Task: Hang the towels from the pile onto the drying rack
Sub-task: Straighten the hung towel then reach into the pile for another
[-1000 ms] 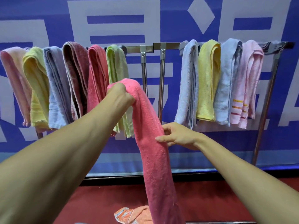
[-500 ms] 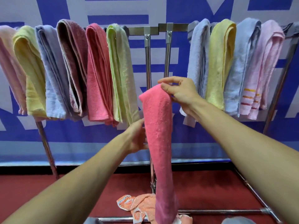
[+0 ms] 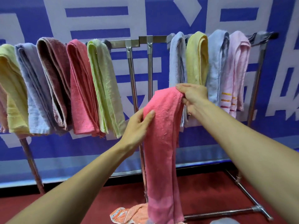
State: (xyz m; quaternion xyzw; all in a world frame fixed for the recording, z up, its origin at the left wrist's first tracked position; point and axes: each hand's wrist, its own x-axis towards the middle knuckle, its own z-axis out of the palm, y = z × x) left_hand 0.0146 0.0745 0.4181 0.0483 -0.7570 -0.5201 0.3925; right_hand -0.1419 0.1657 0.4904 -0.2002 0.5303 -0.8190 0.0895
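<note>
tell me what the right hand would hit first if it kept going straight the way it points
Probably the pale blue towel hanging behind it: the right hand, gripping the top of the pink towel, points up and left. Depth is unclear, so it might instead reach the bare rail beside it.

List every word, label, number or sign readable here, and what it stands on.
No text reads whole.
Blue wall banner: big white strokes, cropped parts of characters, unreadable.
Pale pink striped towel: orange stripes only, no words.
Bright pink terry towel: no label shows.
Orange patterned cloth: print too blurred to read.
</note>
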